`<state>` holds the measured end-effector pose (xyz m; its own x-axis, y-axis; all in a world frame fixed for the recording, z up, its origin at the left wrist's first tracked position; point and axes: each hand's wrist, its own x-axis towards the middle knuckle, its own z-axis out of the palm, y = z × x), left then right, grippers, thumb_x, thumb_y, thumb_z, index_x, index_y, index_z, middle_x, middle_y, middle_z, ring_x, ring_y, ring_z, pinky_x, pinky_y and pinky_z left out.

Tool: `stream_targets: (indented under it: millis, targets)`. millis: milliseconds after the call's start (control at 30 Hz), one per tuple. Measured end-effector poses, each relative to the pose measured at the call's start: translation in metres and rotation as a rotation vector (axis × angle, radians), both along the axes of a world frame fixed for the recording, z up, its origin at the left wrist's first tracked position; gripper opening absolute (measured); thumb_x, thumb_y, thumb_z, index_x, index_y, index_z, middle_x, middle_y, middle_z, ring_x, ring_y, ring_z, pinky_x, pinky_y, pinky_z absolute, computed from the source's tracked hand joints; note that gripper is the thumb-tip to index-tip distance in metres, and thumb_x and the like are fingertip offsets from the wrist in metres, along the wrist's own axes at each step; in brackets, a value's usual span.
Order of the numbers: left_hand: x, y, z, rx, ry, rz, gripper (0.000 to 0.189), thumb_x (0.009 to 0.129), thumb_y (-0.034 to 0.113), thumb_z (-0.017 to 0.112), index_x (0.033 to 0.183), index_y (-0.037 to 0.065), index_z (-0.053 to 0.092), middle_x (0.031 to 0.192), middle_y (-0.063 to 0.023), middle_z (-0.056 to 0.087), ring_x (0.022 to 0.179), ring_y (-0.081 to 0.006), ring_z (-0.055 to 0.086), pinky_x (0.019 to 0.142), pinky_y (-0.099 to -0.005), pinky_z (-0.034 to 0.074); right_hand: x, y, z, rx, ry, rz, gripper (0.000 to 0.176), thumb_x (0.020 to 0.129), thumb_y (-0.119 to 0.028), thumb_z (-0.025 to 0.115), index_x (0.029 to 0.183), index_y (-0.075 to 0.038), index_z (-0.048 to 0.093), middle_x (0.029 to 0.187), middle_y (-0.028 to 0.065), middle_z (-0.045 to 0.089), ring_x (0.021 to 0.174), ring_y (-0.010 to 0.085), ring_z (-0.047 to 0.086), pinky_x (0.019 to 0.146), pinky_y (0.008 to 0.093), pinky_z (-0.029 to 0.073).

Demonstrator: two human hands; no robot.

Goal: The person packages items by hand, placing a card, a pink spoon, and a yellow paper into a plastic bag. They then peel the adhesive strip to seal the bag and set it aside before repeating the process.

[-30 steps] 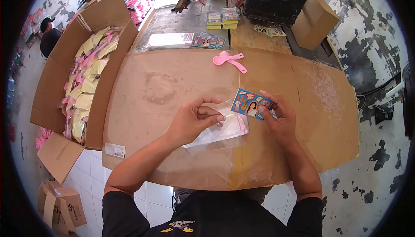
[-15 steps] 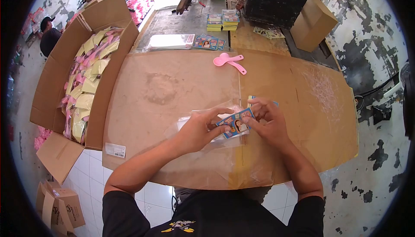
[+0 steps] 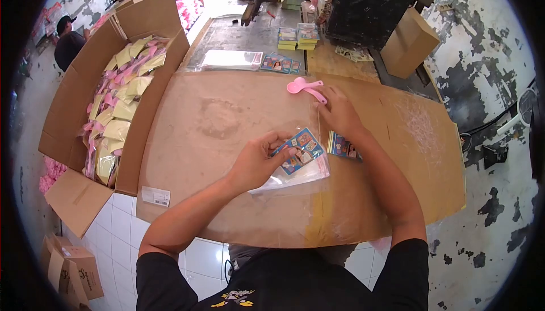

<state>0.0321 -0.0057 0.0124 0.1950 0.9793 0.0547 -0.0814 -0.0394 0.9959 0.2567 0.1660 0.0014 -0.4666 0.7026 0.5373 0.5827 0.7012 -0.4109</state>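
My left hand (image 3: 258, 160) holds a blue printed card (image 3: 300, 151) between thumb and fingers, tilted above clear plastic bags (image 3: 295, 181) on the cardboard work surface (image 3: 227, 124). Farther forward, my right hand (image 3: 339, 112) has its fingertips at the handles of two pink spoons (image 3: 304, 87), which lie crossed. Whether the fingers press on the handles is hard to make out. A small stack of blue cards (image 3: 343, 147) lies under my right forearm, partly hidden by it.
A large open box (image 3: 133, 158) of packed pink and cream items stands at the left. Behind the cardboard are clear bags (image 3: 231, 59), blue cards (image 3: 278, 64), card stacks (image 3: 298, 37) and a black box (image 3: 369, 7). A person (image 3: 68, 44) is at the far left.
My right hand has let go of the blue card and moved forward to the pink spoons. My left hand keeps the card, now tilted more steeply.
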Motion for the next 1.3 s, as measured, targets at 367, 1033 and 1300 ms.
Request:
stream_targets:
  millis: [367, 1033, 1300]
  targets:
    - [-0.003, 0.001, 0.005, -0.039, -0.13, -0.017, 0.03, 0.105, 0.007, 0.065, 0.132, -0.006, 0.061, 0.118, -0.0103, 0.075, 0.106, -0.0104, 0.068, 0.091, -0.0277, 0.056, 0.035, -0.052, 0.068, -0.37, 0.119, 0.017, 0.017, 0.099, -0.009, 0.056, 0.103, -0.001, 0.071, 0.086, 0.009, 0.067, 0.076, 0.0202, 0.062, 0.071, 0.0342, 0.05]
    - [-0.002, -0.003, 0.003, -0.057, -0.102, -0.122, 0.034, 0.105, 0.008, 0.065, 0.135, -0.006, 0.059, 0.121, -0.0102, 0.074, 0.109, -0.0116, 0.068, 0.093, -0.0288, 0.057, 0.052, -0.082, 0.06, -0.61, 0.44, 0.148, 0.021, 0.105, -0.01, 0.051, 0.1, -0.001, 0.069, 0.088, -0.0007, 0.064, 0.079, 0.0058, 0.056, 0.072, 0.0255, 0.048]
    - [0.002, -0.007, 0.011, -0.115, 0.013, -0.101, 0.029, 0.105, 0.007, 0.065, 0.132, -0.004, 0.063, 0.113, -0.0101, 0.076, 0.099, -0.01, 0.071, 0.083, -0.0259, 0.059, 0.038, -0.098, 0.06, -0.373, 0.116, 0.252, 0.015, 0.1, -0.005, 0.057, 0.108, 0.001, 0.069, 0.094, 0.0096, 0.067, 0.082, 0.0174, 0.064, 0.076, 0.0319, 0.051]
